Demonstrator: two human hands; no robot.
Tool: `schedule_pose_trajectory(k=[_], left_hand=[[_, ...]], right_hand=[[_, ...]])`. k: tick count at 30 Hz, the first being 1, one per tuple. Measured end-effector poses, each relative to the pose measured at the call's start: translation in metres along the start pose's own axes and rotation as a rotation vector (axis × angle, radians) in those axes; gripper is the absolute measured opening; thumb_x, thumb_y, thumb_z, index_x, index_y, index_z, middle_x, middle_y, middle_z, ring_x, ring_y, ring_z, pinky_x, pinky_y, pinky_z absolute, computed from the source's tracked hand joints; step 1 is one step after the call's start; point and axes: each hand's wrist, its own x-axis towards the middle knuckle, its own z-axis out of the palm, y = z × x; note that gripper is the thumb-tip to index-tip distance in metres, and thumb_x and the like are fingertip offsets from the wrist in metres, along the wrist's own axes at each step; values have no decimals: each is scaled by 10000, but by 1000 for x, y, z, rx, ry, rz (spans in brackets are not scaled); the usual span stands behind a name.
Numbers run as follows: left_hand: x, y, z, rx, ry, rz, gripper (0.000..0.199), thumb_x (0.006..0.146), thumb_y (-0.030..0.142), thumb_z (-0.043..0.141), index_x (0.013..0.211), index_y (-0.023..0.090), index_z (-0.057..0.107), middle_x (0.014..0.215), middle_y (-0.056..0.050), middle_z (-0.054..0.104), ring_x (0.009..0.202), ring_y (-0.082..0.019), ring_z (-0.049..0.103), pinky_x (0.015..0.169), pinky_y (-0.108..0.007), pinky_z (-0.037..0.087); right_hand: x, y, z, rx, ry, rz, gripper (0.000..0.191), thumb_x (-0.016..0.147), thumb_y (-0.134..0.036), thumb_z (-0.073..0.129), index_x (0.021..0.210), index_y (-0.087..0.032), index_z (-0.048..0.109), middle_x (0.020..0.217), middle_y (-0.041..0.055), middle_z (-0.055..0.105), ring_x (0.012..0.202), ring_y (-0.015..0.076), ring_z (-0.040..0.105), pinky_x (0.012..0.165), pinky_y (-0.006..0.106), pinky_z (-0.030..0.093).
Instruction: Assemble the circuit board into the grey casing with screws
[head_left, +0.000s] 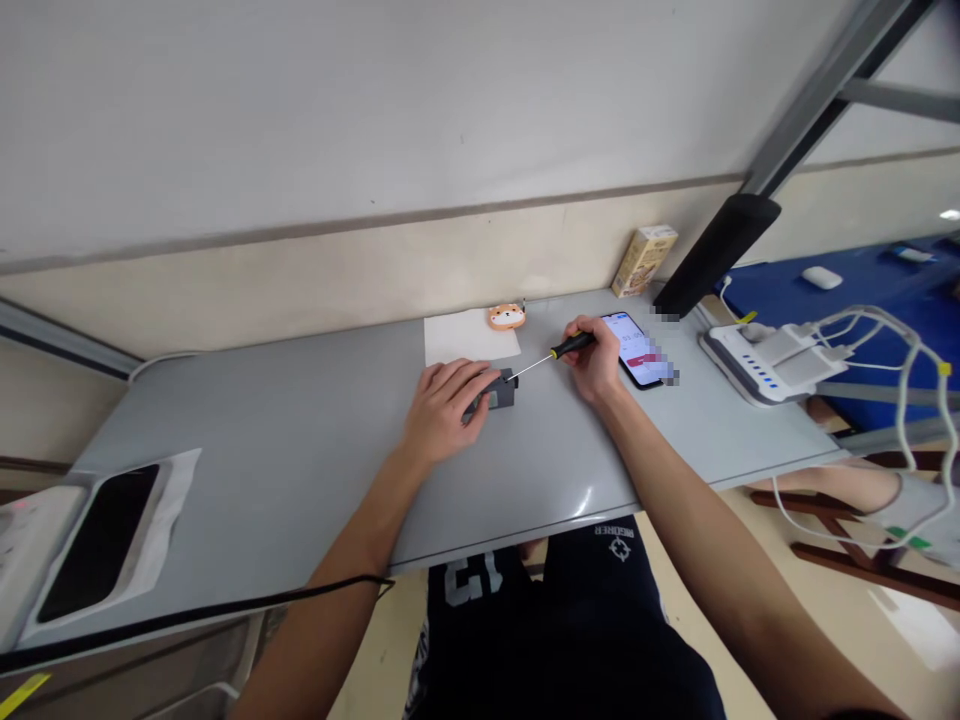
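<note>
My left hand [448, 412] is closed over a small dark grey box-shaped device [504, 393] with a little greenish panel, keeping it on the grey desk. Part of the device is hidden under the fingers. In my right hand [598, 362] is a screwdriver [574, 344] with a black and yellow handle. Its thin shaft points left, and the tip meets the device's top near the right end. Whether a screw sits under the tip is too small to tell. Beyond the device lies a white sheet of paper [457, 338] with an orange animal-face item [507, 317] at its edge.
A lit phone [634, 350] lies right of my right hand. Behind it stands a drink carton [643, 261] near a black padded post [718, 255]. A white power strip [772, 362] with cables sits at the right. Another dark phone [101, 540] lies far left; a black cable [300, 594] crosses the front edge.
</note>
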Motion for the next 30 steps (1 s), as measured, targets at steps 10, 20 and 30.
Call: schedule_pose_trajectory(k=[10,20,30], left_hand=[[-1,2,2,-27,-86,-50,393,964,182,556,1324,290,669,1310,-65,715,1215,-286,622,1061,-500,418],[-3,0,3,-10,-70,-18,436,923,133,569,1300,320,684,1288,-59,711,1189,-284,626,1028,-488,419],[-1,4,0,-9,-86,-25,450,942,132,537,1349,292,642,1290,-57,720,1162,-269,648,1026,-468,417]], right_hand=[[-1,0,1,10,19,34,183,748,-328,615,637,-206,535,632,-13,502,430,76,345,381,258,210],[1,-1,0,34,10,52,126,702,-295,596,626,-200,566,622,-12,521,434,77,332,375,256,196],[0,-2,1,1,2,30,163,724,-317,609,620,-206,551,623,-7,503,464,86,334,385,259,213]])
